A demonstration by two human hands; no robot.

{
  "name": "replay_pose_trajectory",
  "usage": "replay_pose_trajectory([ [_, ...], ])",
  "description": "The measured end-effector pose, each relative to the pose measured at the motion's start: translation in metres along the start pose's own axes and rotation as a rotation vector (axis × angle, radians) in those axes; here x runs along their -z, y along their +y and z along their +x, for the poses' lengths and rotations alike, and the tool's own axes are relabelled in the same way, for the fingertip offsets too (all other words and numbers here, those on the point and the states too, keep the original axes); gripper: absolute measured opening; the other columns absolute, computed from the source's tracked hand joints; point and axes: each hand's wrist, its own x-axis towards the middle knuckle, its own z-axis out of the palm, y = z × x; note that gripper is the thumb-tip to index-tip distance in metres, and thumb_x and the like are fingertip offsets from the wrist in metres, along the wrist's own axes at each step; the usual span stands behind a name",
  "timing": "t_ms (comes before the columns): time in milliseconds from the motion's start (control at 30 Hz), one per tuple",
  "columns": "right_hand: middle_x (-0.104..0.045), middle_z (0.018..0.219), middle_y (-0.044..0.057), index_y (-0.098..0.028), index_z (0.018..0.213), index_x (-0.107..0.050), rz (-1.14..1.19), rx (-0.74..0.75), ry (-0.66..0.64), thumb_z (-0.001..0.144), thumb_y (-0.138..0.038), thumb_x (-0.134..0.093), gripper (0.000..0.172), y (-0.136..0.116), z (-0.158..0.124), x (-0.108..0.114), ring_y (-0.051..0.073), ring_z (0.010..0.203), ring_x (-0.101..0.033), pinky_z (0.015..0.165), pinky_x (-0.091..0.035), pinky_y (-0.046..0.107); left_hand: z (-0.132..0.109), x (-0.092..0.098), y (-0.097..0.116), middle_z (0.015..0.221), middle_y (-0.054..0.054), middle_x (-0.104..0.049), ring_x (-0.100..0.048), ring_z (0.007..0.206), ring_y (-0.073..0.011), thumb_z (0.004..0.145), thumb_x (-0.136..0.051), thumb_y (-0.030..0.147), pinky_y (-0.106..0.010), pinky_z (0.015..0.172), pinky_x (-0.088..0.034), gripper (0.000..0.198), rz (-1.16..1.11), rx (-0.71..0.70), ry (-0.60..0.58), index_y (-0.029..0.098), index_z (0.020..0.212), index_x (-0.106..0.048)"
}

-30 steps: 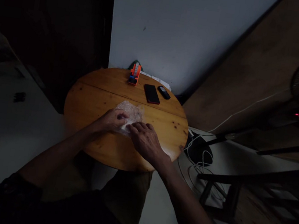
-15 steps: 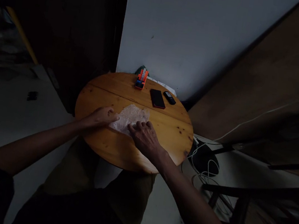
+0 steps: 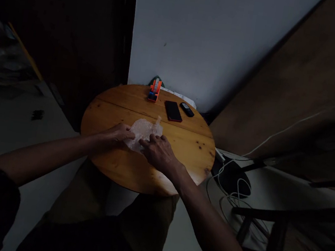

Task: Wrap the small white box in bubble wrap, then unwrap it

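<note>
A crumpled piece of clear bubble wrap (image 3: pixel 142 130) lies on the round wooden table (image 3: pixel 183 144) in front of me. My left hand (image 3: pixel 120 133) pinches its left edge between thumb and fingers. On its right side my right hand (image 3: pixel 158 150) presses with curled fingers, gripping the wrap. A small strip of the plastic sticks up near the far right corner. Whether anything is inside the wrap cannot be made out in this dim light.
At the table's far side stand an orange tape dispenser (image 3: pixel 154 89), a dark phone with a red edge (image 3: pixel 173 111) and a small black keypad phone (image 3: pixel 187 109). White cables (image 3: pixel 232 197) lie on the floor at right, near a dark wooden stool (image 3: pixel 276 240). A wall rises behind.
My left fingers have closed further onto the wrap's left edge. The wrap is more bunched, and a strip now stands up at its far right. The view has shifted slightly.
</note>
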Motion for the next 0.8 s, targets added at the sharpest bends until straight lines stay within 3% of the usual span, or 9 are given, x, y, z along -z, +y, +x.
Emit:
replay_pose_trajectory([
  [200,-0.063,0.113,0.016,-0.023,0.128,-0.063,0.012,0.020,-0.019,0.099,-0.026,-0.045,0.034,0.002,0.000,0.003,0.028,0.104,-0.062,0.087,-0.037,0.039,-0.002,-0.020,0.008,0.059,0.002,-0.059,-0.053,0.045,-0.0105,0.071,-0.058,0.013,-0.020,0.040,-0.037,0.011,-0.159,0.054,-0.020,0.015,0.081,-0.060],
  [400,-0.064,0.111,0.016,-0.022,0.126,-0.063,0.016,0.027,0.013,0.100,-0.026,-0.043,0.034,0.002,-0.001,0.001,0.029,0.102,-0.063,0.086,-0.039,0.039,-0.005,-0.017,-0.001,0.067,0.000,-0.064,-0.060,0.050,-0.0130,0.069,-0.066,0.015,-0.021,0.041,-0.046,0.019,-0.422,0.171,-0.041,0.015,0.086,-0.058],
  [567,-0.064,0.113,0.017,-0.021,0.128,-0.061,-0.009,0.043,0.013,0.098,-0.027,-0.046,0.034,0.002,0.001,0.000,0.029,0.102,-0.063,0.086,-0.039,0.040,0.004,-0.018,-0.004,0.055,0.003,-0.059,-0.050,0.039,-0.0107,0.077,-0.067,0.026,-0.020,0.037,-0.035,0.014,-0.205,0.151,0.022,0.017,0.084,-0.058],
  [700,-0.064,0.113,0.017,-0.021,0.127,-0.062,-0.025,0.049,0.018,0.098,-0.024,-0.045,0.034,0.002,0.003,0.000,0.029,0.102,-0.064,0.086,-0.039,0.040,0.015,-0.022,-0.001,0.053,0.005,-0.057,-0.050,0.044,-0.0090,0.065,-0.069,0.010,-0.019,0.045,-0.036,0.017,0.034,0.040,0.106,0.017,0.077,-0.060],
  [800,-0.065,0.112,0.018,-0.019,0.127,-0.062,-0.023,0.042,0.019,0.097,-0.023,-0.046,0.034,0.001,0.003,0.000,0.030,0.103,-0.063,0.086,-0.039,0.040,0.017,-0.028,0.002,0.058,0.006,-0.058,-0.053,0.050,-0.0092,0.060,-0.067,0.006,-0.019,0.050,-0.039,0.020,-0.003,-0.031,0.122,0.017,0.076,-0.060],
])
